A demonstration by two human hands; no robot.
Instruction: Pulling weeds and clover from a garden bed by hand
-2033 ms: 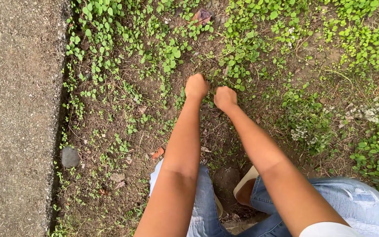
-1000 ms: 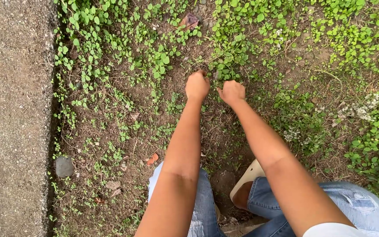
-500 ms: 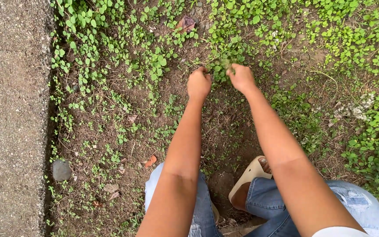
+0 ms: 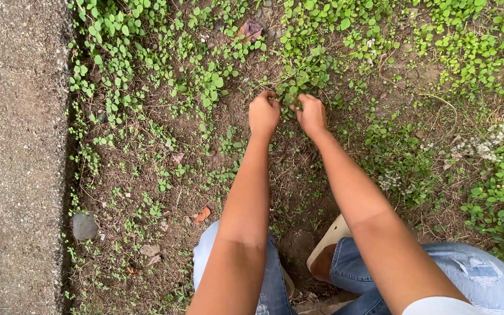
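Observation:
I crouch over a patch of bare brown soil (image 4: 164, 146) with small green creeping weeds. Both arms reach forward. My left hand (image 4: 263, 112) and my right hand (image 4: 311, 114) are side by side, fingers closed around a clump of small-leaved green weeds (image 4: 298, 81) rooted in the ground between them. The fingertips are hidden in the leaves. My knees in pale blue jeans (image 4: 479, 280) show at the bottom, and a beige shoe (image 4: 331, 245) sits between them.
A grey concrete kerb (image 4: 13, 157) runs down the left side. A grey stone (image 4: 84, 225) lies beside it. A dry brown leaf (image 4: 251, 28) lies at the top. Denser green ground cover (image 4: 491, 64) fills the right and top.
Both hands have moved forward and up from bare soil to the weed clump and closed on it. The view has shifted slightly the same way.

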